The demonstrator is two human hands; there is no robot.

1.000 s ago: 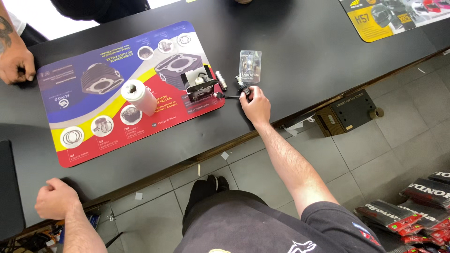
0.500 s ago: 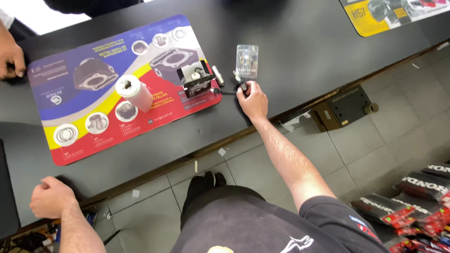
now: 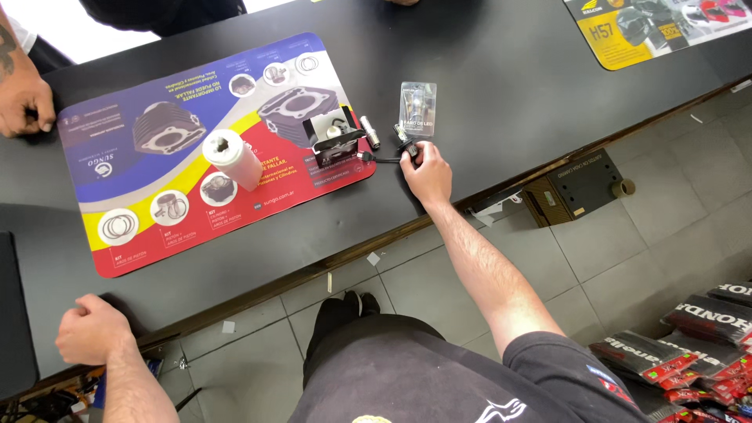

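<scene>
- The person's right hand reaches out with the arm nearly straight, resting palm down on the black desk.
- Its grip is curled closed over a small black part with a short black cable, which runs left to a black boxy component; the fingers hide most of the part.
- The part lies on the desk just right of a colourful printed mat, just near of a clear plastic packet.
- A small silver cylinder lies between the component and the packet.
- A white roll stands tilted on the mat.
- The left hand rests at the desk's near left edge, closed in a loose fist; whether it holds anything cannot be told.
- Another person's hand rests at the far left, cut off by the frame.
</scene>
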